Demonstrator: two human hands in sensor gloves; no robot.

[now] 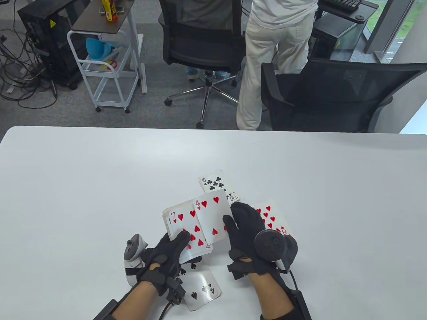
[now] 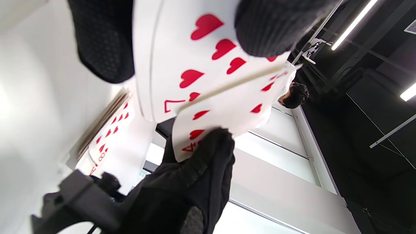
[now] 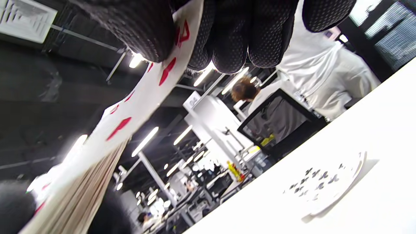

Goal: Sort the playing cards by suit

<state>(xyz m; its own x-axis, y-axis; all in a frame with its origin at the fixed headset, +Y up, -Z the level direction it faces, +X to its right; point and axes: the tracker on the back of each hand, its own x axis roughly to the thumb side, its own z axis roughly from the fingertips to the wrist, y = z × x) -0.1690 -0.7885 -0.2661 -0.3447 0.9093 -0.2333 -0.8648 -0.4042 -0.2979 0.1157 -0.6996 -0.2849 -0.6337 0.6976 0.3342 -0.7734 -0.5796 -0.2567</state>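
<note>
My left hand [image 1: 173, 246] grips a deck [image 1: 186, 233] face up, its top card the 7 of hearts [image 2: 195, 65], thumb across the face. My right hand [image 1: 236, 217] pinches the 4 of hearts [image 1: 211, 216] by its right edge, above the deck and overlapping it. In the right wrist view the fingertips [image 3: 234, 32] clamp that card [image 3: 130, 120]. On the table lie a 10 of clubs [image 1: 215, 185], a hearts pile topped by an 8 [image 1: 275, 216] partly hidden behind my right hand, and a 4 of spades [image 1: 201, 288] near my left wrist.
The white table [image 1: 100, 186] stretches wide to the left and right of the cards. Beyond its far edge stand two black office chairs [image 1: 333, 96], a person in light clothes [image 1: 273, 50] and a white cart [image 1: 110, 66].
</note>
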